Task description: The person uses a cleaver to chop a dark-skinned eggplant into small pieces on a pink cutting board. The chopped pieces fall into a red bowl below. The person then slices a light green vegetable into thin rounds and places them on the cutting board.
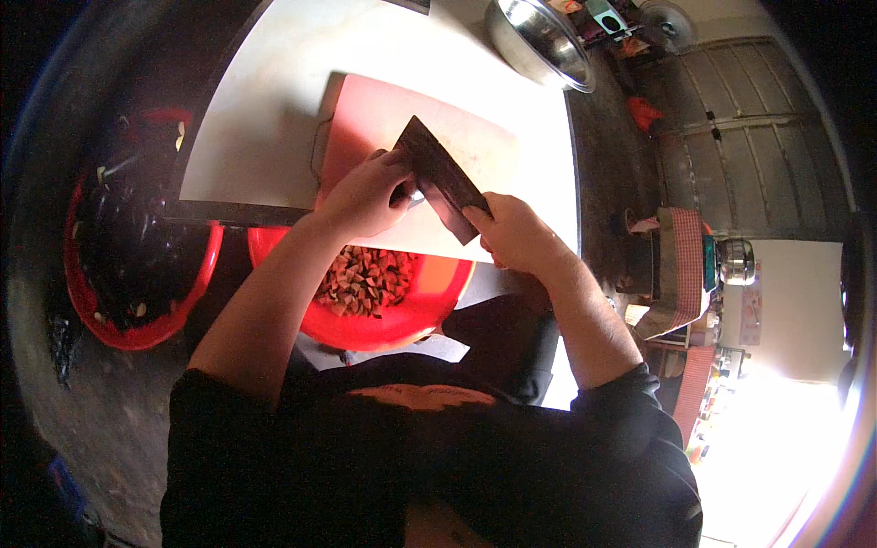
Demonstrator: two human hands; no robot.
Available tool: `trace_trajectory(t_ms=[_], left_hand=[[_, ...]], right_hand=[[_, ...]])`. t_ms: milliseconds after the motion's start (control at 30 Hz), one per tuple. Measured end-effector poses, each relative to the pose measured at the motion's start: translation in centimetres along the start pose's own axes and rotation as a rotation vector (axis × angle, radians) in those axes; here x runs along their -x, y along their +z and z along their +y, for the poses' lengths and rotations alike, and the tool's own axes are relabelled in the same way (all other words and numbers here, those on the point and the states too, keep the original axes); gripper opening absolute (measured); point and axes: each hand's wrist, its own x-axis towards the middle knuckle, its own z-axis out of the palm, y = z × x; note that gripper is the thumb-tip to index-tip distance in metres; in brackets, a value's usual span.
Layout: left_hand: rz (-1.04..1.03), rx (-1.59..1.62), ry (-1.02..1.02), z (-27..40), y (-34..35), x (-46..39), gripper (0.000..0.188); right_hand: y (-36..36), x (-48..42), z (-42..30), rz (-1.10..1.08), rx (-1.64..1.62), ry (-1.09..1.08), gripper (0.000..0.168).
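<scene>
My right hand (pixel 514 233) is wrapped around the near end of a broad-bladed cleaver (pixel 445 178), with the thumb laid on the blade. The cleaver is tilted over a pink cutting board (pixel 473 133). Close against the blade's far half, my left hand (pixel 373 195) has its fingers curled; their tips are partly hidden. A small pale spot shows beside those fingers, too unclear to name. Below the board's near edge, a red plastic basin (pixel 377 332) holds a heap of chopped brownish pieces (pixel 370 281).
The board lies on a white tabletop (pixel 240 151), where a stainless steel bowl (pixel 541 48) stands at the far right. On the floor at left is another red basin (pixel 212 257) with dark contents. A cloth-covered stand (pixel 685 267) is farther right.
</scene>
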Motion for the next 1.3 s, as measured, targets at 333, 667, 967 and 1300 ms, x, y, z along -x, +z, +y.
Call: trace_trajectory(t_ms=[333,667,967,1300], left_hand=[[0.007,0.027,-0.02,-0.5,0.2,0.3,0.01],[0.085,0.035,-0.039,0.8,-0.2,0.2,0.01],[0.011,-0.011,0.015,-0.3,-0.8,0.4,0.022],[0.027,-0.024,-0.063,0.3,-0.8,1.0,0.014]], right_hand=[[3.7,-5.4,-1.8,0.232,0.044,-0.116,0.048],[6.5,-6.8,-0.6,0.366,0.016,-0.176,0.03],[3.9,-3.5,2.8,0.074,-0.511,-0.017,0.032],[0.3,-0.1,-1.1,0.04,0.002,-0.048,0.039]])
